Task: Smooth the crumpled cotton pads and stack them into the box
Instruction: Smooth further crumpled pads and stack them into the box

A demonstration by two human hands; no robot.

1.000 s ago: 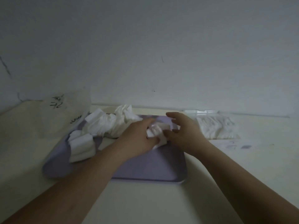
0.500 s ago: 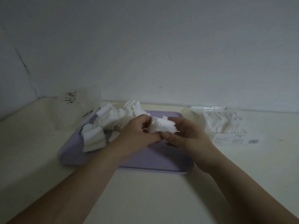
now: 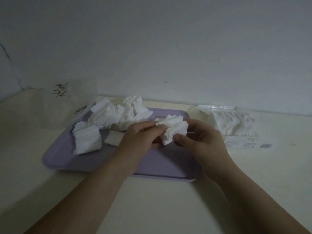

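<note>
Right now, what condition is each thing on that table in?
crumpled white cotton pad: held above the tray, pinched by both hands
left hand: gripping the pad
right hand: gripping the pad
pile of white pads: crumpled, on the lilac tray
clear plastic box: open, holding pads

You are looking at a pale lilac tray (image 3: 81,159), plain and unpatterned, sitting on a cream counter (image 3: 160,208). The crumpled cotton pads (image 3: 121,114) heaped at the tray's far end are showing white with grey fold shadows, and so is the pad (image 3: 173,130) over the tray's middle. To the right of the tray, the clear box (image 3: 217,108) is showing white pads inside. Left of the tray, a translucent bag (image 3: 70,102) is carrying black handwritten marks.
</note>
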